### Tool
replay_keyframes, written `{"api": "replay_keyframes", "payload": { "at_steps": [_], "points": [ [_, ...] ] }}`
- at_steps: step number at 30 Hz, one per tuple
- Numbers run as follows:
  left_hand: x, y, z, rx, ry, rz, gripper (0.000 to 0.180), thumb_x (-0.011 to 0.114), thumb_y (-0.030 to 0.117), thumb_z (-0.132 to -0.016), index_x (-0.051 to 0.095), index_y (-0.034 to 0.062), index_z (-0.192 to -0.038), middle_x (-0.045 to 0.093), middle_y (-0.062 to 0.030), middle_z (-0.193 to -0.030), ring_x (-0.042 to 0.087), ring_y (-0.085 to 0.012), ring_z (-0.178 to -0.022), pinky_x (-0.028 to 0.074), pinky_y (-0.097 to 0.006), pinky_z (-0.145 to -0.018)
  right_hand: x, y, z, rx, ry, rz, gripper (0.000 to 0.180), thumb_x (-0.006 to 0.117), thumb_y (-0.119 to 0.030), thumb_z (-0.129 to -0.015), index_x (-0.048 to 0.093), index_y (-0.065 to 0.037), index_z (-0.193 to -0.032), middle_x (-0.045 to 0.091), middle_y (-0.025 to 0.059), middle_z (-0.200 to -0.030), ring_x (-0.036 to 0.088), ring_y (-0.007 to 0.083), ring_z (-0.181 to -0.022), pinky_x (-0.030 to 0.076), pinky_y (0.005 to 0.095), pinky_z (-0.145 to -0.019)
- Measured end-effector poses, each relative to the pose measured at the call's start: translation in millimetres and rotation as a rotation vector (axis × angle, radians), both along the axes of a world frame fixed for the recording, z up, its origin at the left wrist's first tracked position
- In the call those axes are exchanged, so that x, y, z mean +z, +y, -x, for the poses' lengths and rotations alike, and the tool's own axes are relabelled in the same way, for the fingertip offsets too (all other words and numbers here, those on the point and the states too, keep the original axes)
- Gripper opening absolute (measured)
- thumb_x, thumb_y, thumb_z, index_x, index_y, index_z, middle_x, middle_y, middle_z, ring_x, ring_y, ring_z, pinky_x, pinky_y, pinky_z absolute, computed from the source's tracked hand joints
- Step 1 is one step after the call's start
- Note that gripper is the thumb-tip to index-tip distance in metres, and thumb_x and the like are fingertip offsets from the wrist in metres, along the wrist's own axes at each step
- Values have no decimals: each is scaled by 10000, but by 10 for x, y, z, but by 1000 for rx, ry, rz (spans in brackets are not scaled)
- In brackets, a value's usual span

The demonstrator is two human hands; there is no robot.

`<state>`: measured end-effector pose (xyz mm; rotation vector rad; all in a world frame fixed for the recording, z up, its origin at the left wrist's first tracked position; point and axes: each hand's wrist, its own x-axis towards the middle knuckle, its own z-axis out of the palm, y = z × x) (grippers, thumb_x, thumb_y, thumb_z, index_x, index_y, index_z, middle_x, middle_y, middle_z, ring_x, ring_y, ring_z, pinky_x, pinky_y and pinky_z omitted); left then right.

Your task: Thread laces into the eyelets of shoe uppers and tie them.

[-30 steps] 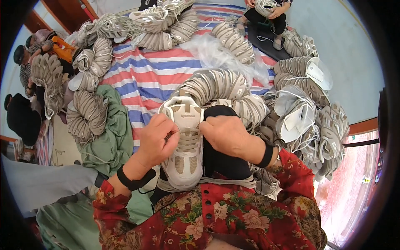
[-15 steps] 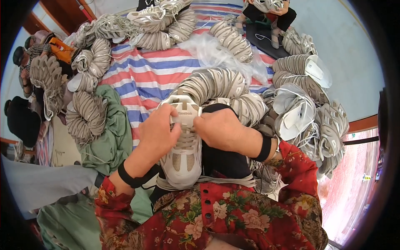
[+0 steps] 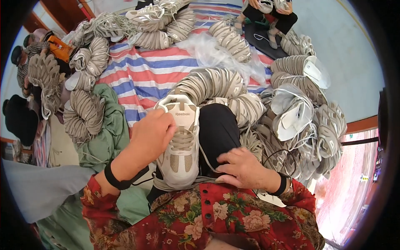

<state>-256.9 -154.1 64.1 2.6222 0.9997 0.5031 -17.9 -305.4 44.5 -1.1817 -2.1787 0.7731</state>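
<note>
A beige and white sneaker (image 3: 179,166) rests on my lap with its toe toward me and its laces (image 3: 182,141) threaded across the tongue. My left hand (image 3: 153,132) is closed at the sneaker's left upper edge by the eyelets; its fingertips are partly hidden. From the sneaker's right side a loose lace (image 3: 205,157) runs down over my black trouser leg (image 3: 218,133). Beside that lace my right hand (image 3: 246,168) hovers low, fingers bent and apart, with the lace close to its fingertips. Whether it touches the lace is hard to make out.
A curved row of nested shoe uppers (image 3: 210,85) lies just beyond the sneaker on a striped sheet (image 3: 148,68). More bundles (image 3: 329,129) crowd the right. Green cloth (image 3: 110,121) lies at left. Another person's hands (image 3: 283,7) hold shoes at the far right.
My right hand has left the sneaker's tongue and dropped down and right to the loose lace. My left hand has shifted slightly left and closed at the sneaker's edge.
</note>
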Motion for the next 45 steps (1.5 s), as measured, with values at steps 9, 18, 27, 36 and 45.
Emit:
{"api": "replay_keyframes", "payload": {
  "at_steps": [9,18,27,36,45],
  "points": [
    [36,-77,-134,190,-138,230,79,631,66,-829,588,43,-891,549,-103,-652,558,-248,-563,444,-311,-548,-83,738,370,-331,90,260,211,605,-139,-862,510,-45,-1026,633,136,-757,641,335,-707,500,402,-618],
    [53,-19,33,-16,-22,100,202,620,23,-766,642,136,-932,551,-48,-818,575,-249,-758,470,-350,-605,-309,380,525,-154,-162,-268,553,571,-82,-730,450,91,-1242,579,84,-717,609,233,-550,491,345,-477],
    [123,76,33,-248,116,-269,316,637,46,-625,657,153,-922,536,8,-799,550,-191,-755,472,-297,-561,-247,345,549,-167,-432,-217,655,596,-260,-865,344,77,-1368,535,62,-634,551,189,-496,443,318,-417],
    [-43,53,-194,-81,202,-406,114,679,145,-685,580,97,-715,543,-40,-733,534,-241,-661,449,-343,-546,-175,687,489,-275,37,166,367,605,-251,-857,475,-5,-1097,627,217,-761,623,400,-670,493,466,-559],
    [43,-81,-31,243,40,318,172,638,213,-786,615,55,-724,599,-97,-711,622,-265,-669,469,-379,-589,-298,181,542,-121,-326,-144,654,567,-98,-741,379,17,-1357,562,80,-648,595,233,-523,464,376,-447]
  ]
}}
